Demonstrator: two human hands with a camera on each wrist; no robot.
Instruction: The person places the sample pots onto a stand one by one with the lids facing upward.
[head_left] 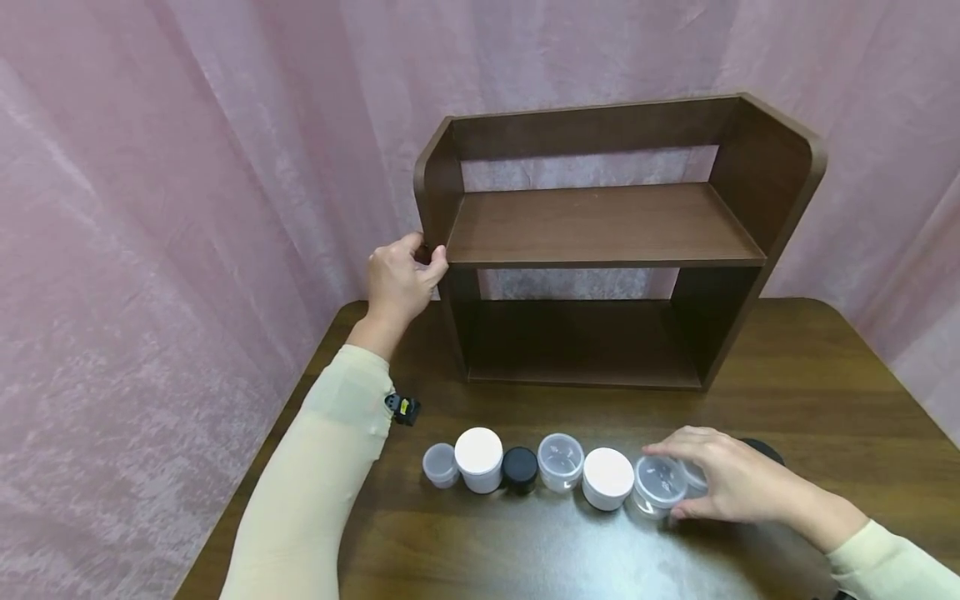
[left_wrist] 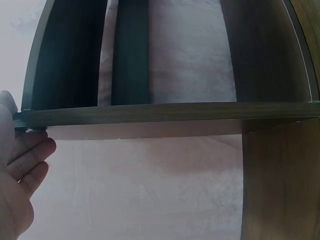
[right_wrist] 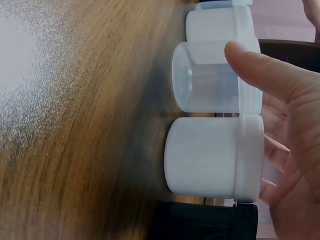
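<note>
The clear round plastic jar [head_left: 658, 483] stands upright on the dark wooden table [head_left: 825, 392], second from the right end of a row of small jars that runs left to right along the table's near side. My right hand [head_left: 731, 483] lies over it from the right, fingers loosely spread and curved, fingertips [right_wrist: 245, 57] on its lid and side; I cannot tell whether I really pinch it. A frosted white jar [right_wrist: 212, 155] sits just beside it under my palm, a black one beyond. To its left stand a white-lidded jar [head_left: 607, 477] and more. Well behind the row stands the brown two-tier wooden shelf [head_left: 600, 233]. My left hand [head_left: 401, 279] grips its left side panel, thumb on the front edge.
</note>
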